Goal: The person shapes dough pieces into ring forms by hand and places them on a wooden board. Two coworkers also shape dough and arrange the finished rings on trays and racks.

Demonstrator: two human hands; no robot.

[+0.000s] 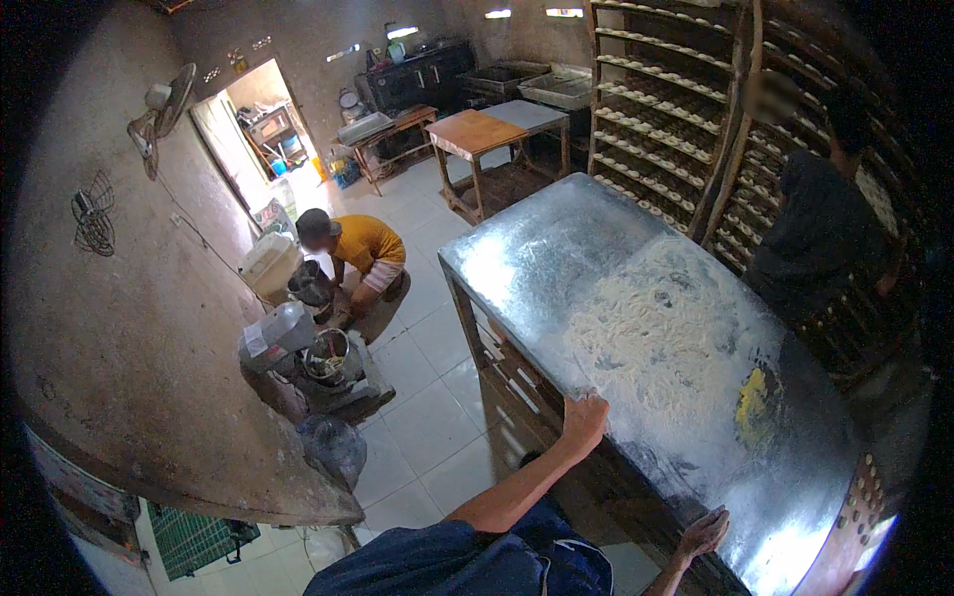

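A metal-topped table stands before me, its surface strewn with pale flour. My left hand is at the table's near edge, its fingers curled closed; whatever they may hold is hidden. Farther right along the same edge, my right hand rests with its fingers loosely bent and somewhat apart, and no object shows in it. A yellow smear lies on the tabletop beyond my right hand.
Tall racks with trays of small dough pieces line the far right, where a person in dark clothes stands. At left, a person in a yellow shirt crouches by a mixer. A plastic bag lies nearby.
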